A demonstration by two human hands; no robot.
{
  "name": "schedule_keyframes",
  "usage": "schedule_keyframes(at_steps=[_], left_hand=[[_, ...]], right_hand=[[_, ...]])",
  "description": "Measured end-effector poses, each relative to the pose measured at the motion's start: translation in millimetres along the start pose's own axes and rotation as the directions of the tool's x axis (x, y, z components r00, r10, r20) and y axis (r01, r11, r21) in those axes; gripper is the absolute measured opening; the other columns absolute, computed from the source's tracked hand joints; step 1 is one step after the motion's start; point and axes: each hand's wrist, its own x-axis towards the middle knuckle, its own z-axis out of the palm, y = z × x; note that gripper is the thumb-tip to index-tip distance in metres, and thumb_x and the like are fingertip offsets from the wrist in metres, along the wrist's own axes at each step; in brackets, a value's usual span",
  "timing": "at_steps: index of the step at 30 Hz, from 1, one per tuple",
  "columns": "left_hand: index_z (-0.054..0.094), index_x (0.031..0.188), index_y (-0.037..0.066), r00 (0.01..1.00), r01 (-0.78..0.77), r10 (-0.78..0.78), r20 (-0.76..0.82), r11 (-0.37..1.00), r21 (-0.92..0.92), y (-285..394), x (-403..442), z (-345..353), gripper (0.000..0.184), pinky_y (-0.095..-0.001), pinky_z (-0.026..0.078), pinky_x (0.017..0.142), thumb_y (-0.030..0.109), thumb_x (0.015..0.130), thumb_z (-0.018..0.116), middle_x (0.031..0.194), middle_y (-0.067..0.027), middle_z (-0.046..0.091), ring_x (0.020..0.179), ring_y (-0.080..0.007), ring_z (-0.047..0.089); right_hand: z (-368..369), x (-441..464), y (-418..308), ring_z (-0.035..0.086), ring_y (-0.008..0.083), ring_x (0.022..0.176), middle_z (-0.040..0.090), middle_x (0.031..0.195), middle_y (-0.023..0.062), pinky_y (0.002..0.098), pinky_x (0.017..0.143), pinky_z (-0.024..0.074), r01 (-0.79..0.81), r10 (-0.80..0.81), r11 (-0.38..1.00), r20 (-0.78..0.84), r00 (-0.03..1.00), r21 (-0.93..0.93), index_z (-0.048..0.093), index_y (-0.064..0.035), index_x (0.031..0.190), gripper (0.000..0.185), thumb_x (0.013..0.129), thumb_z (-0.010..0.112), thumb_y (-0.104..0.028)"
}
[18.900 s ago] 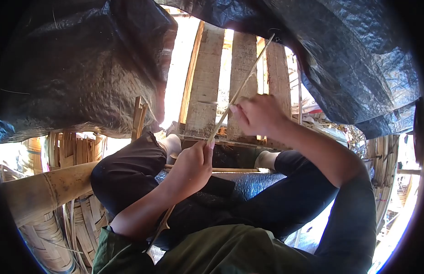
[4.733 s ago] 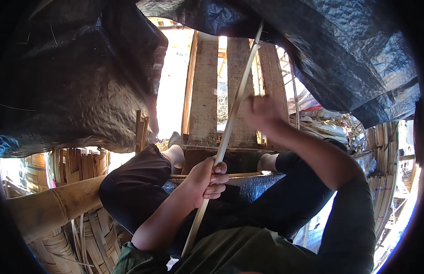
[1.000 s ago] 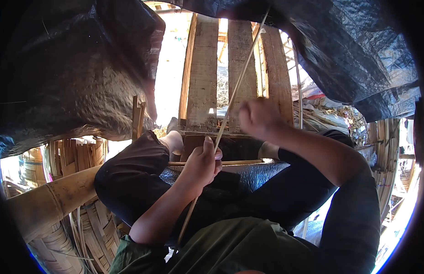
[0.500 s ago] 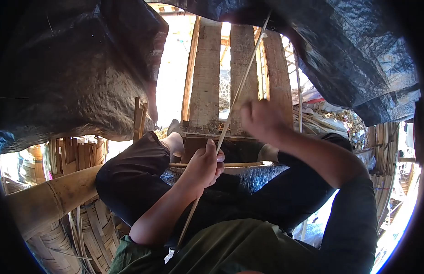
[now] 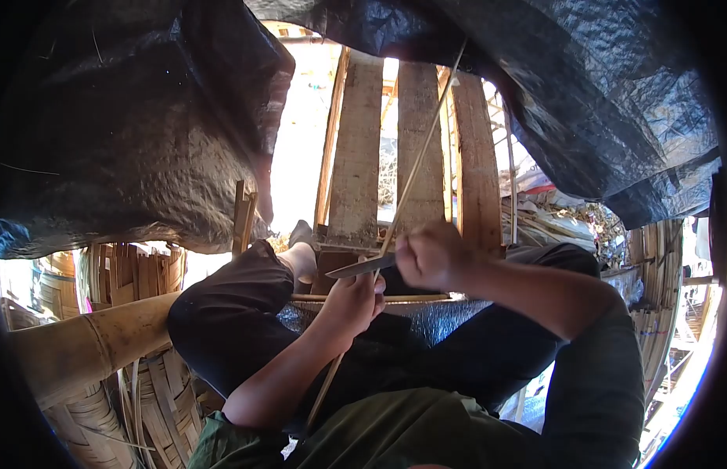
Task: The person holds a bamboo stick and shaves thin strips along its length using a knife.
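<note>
A long, thin bamboo strip (image 5: 420, 152) slants from the upper middle down to my lap. My left hand (image 5: 350, 306) is closed around its lower part, thumb pointing up along it. In my right hand (image 5: 435, 256) is a knife (image 5: 362, 268), its dark blade pointing left. The blade lies across the strip just above my left thumb; whether it bites into the strip I cannot tell. My right fingers are wrapped round the handle, which is hidden.
Wooden planks (image 5: 355, 148) stand in front of me. Dark plastic sheeting (image 5: 121, 125) hangs at the left and overhead. A thick bamboo pole (image 5: 97, 340) runs beside my left knee, above woven bamboo (image 5: 164, 399). Split bamboo (image 5: 653, 328) stands at the right.
My right hand has come down and slightly left, bringing the knife blade into view across the strip. My left hand keeps its grip on the strip. The view has tilted slightly.
</note>
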Motion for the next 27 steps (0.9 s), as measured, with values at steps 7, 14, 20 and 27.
schedule_keyframes(at_steps=[7,14,20,27], left_hand=[[0.036,0.071,0.016,0.980,0.106,-0.089,0.180,0.990,-0.089,8.3,-6.0,-10.3,0.043,-0.0239,0.019,0.033,0.042,0.102,0.021,0.052,0.0023,0.034,0.036,-0.0071,0.022],[0.036,0.071,0.017,0.986,0.109,-0.097,0.137,0.990,-0.086,6.4,-6.3,-7.1,0.042,-0.0232,0.020,0.033,0.040,0.102,0.021,0.052,0.0035,0.032,0.035,-0.0065,0.021],[0.036,0.071,0.017,0.973,0.145,-0.120,0.198,0.983,-0.115,7.8,-6.7,-11.5,0.043,-0.0234,0.019,0.032,0.043,0.103,0.021,0.052,0.0034,0.034,0.034,-0.0069,0.021],[0.037,0.072,0.016,0.990,0.105,-0.096,0.107,0.992,-0.076,3.6,-3.7,-7.1,0.044,-0.0234,0.021,0.032,0.044,0.102,0.022,0.052,0.0028,0.034,0.033,-0.0072,0.022]], right_hand=[[-15.1,25.3,25.2,0.058,0.0370,0.044,0.056,0.050,0.0200,0.0461,0.049,0.0503,-0.459,0.444,0.889,-0.275,0.853,0.011,0.055,-0.0011,0.052,0.045,0.089,0.042,-0.023],[-7.2,26.4,37.5,0.057,0.0362,0.043,0.053,0.046,0.0185,0.0462,0.050,0.0502,-0.192,0.188,0.981,-0.143,0.972,-0.014,0.055,-0.0018,0.051,0.045,0.089,0.043,-0.022],[-7.0,17.5,6.7,0.057,0.0355,0.044,0.052,0.048,0.0185,0.0460,0.050,0.0495,-0.298,0.295,0.955,-0.167,0.941,0.010,0.052,-0.0022,0.050,0.042,0.088,0.046,-0.018],[-22.4,38.4,31.7,0.059,0.0366,0.044,0.055,0.048,0.0183,0.0458,0.050,0.0525,-0.289,0.220,0.943,-0.338,0.915,-0.167,0.057,-0.0003,0.054,0.040,0.087,0.048,-0.021]])
